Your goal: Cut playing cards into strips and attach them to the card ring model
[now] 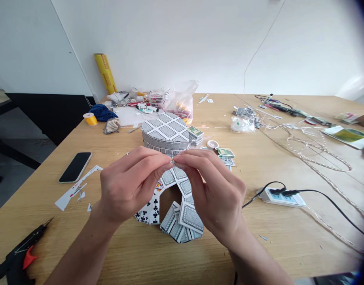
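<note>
Both hands meet fingertip to fingertip at the middle of the view. My left hand (pixel 127 180) is closed in a pinch, and so is my right hand (pixel 213 182). Whatever small thing sits between the fingertips is too small to make out. Below and behind them on the table lies an arched shape built of playing cards (pixel 149 209), partly hidden by my hands. Two loose-looking cards (pixel 191 216) rest on its right leg, beside my right hand. Just beyond my fingers stands a round box covered in grey-patterned cards (pixel 165 128).
A black glue gun (pixel 18 253) lies front left, near card scraps (pixel 78 188) and a phone (pixel 75 167). At the right are a power strip (pixel 281 196) and a twisted cord (pixel 315 150). Card packs (pixel 225 152), a plastic bag (pixel 182 101) and a yellow roll (pixel 105 73) stand farther back.
</note>
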A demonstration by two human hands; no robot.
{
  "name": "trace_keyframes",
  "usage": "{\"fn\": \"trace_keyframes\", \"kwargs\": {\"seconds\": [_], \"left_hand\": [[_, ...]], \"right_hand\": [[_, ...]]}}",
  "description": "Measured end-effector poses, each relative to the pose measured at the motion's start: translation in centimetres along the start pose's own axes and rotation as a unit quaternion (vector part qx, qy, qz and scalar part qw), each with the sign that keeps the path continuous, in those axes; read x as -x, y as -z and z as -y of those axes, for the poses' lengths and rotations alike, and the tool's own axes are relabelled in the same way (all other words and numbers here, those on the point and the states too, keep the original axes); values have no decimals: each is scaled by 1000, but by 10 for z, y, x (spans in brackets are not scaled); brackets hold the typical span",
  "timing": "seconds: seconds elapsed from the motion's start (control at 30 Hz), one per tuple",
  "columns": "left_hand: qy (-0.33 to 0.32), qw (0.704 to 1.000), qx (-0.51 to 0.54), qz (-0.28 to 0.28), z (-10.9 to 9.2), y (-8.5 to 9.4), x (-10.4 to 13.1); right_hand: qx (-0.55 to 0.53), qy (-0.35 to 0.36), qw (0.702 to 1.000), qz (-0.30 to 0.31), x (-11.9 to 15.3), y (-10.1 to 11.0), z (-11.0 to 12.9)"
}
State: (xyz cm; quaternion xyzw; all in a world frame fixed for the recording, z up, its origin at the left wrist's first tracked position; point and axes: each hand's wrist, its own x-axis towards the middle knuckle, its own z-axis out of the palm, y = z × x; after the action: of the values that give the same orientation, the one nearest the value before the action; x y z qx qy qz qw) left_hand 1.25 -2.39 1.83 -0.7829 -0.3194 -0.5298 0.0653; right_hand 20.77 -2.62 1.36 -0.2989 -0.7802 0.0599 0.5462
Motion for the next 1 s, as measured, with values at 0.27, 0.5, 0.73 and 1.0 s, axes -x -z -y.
{"fn": "trace_keyframes", "kwargs": {"seconds": [0.27, 0.5, 0.73, 1.0], "left_hand": [[-5, 1000, 18, -10, -3, 2, -1], [-4, 1000, 21, -3, -4, 2, -1], [4, 999, 47, 5, -4, 1, -1], [74, 990, 118, 8, -3, -5, -2]], "right_hand": [[-20, -15, 999, -38, 1, -3, 1], [-21, -26, 998, -47, 3, -4, 3], [-29, -26, 998, -44, 4, -6, 3], [-72, -84, 993, -28, -1, -4, 3]]}}
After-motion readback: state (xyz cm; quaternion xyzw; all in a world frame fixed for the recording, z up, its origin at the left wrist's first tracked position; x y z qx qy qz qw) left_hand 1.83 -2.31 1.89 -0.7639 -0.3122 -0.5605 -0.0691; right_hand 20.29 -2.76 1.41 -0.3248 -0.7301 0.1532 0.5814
